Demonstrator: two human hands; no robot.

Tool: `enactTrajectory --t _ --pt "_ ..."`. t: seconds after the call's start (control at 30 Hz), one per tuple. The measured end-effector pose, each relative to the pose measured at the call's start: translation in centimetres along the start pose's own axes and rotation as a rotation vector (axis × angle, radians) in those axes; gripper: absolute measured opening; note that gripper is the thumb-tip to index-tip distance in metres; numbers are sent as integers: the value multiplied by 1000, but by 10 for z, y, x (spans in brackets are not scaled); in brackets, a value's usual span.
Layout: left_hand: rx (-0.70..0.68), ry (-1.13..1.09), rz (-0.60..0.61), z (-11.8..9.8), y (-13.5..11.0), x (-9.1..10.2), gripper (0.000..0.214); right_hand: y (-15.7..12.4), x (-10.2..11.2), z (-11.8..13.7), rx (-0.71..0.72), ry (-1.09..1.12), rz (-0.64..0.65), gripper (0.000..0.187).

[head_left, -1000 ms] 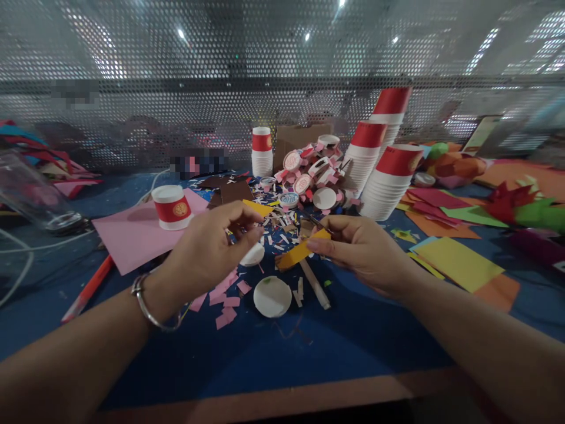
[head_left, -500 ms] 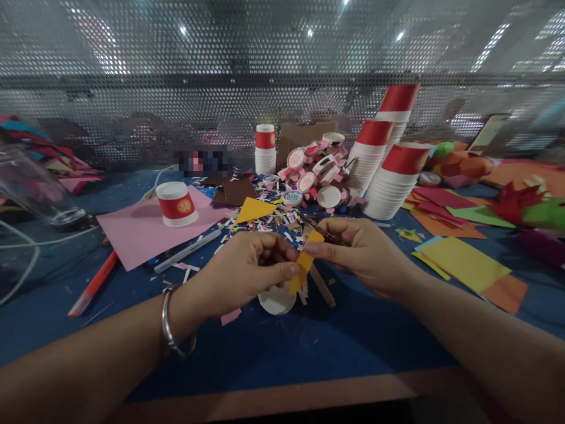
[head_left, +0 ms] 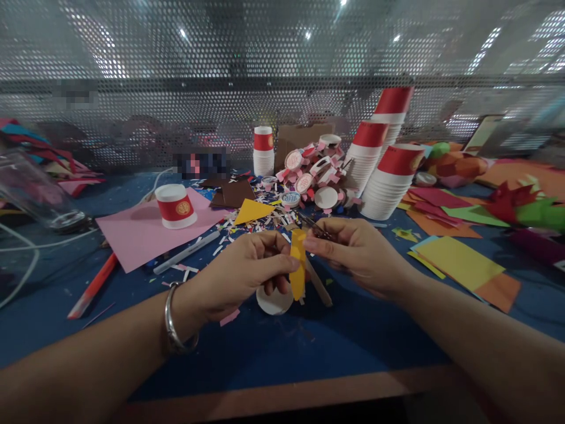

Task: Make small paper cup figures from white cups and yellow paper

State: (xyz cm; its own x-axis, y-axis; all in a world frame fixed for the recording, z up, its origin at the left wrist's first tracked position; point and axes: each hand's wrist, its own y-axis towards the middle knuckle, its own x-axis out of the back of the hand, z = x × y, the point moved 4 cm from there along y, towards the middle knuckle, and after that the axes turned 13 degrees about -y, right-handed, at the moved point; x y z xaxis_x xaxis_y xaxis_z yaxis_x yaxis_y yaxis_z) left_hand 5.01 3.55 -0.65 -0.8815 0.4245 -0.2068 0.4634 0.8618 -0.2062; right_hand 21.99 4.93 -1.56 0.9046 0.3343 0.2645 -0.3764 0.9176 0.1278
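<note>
Between the thumb and fingers of my left hand [head_left: 256, 265] is a strip of yellow paper [head_left: 298, 274], held upright with its lower end narrowed. Closed around dark scissors [head_left: 314, 225], my right hand [head_left: 353, 250] is just right of the strip; the blades point up and left, and the handles are mostly hidden by the fingers. A white paper disc [head_left: 274, 301] lies on the table below my left hand. Beneath my hands, a tan strip [head_left: 320, 282] slants across the table. A triangular piece of yellow paper [head_left: 253, 211] rests on the scraps beyond.
A red-and-white paper cup [head_left: 175, 207] stands on pink paper [head_left: 128, 241] at left, near a grey pen [head_left: 188, 252] and a red marker [head_left: 93, 285]. Behind are decorated lids [head_left: 304, 181] and stacked paper cups [head_left: 384, 191]. Coloured paper sheets [head_left: 463, 256] lie at right.
The yellow strip has turned from slanted to nearly upright. My right thumb has come off it, leaving the strip in my left hand, while the scissors stay in my right.
</note>
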Motion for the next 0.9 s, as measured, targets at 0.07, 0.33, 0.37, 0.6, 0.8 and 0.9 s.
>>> enactTrajectory --t 0.07,0.33,0.37,0.6,0.8,0.9 --pt "-46 13 -57 -1 1 6 19 0 1 0 -1 -6 -11 37" --pt "-259 22 -187 -7 3 26 20 -1 4 -2 -26 -91 11 42" --pt "-274 14 -189 -8 2 26 21 -1 4 -2 -33 -98 19 42" --pt "-462 155 -191 -21 -4 21 38 -4 0 -2 -88 -104 109 47" --pt "-439 400 -215 -23 -7 20 31 -4 -2 -3 -99 -113 163 46" --pt "-380 362 -168 -20 -7 20 44 -4 -3 -2 -94 -125 186 46"
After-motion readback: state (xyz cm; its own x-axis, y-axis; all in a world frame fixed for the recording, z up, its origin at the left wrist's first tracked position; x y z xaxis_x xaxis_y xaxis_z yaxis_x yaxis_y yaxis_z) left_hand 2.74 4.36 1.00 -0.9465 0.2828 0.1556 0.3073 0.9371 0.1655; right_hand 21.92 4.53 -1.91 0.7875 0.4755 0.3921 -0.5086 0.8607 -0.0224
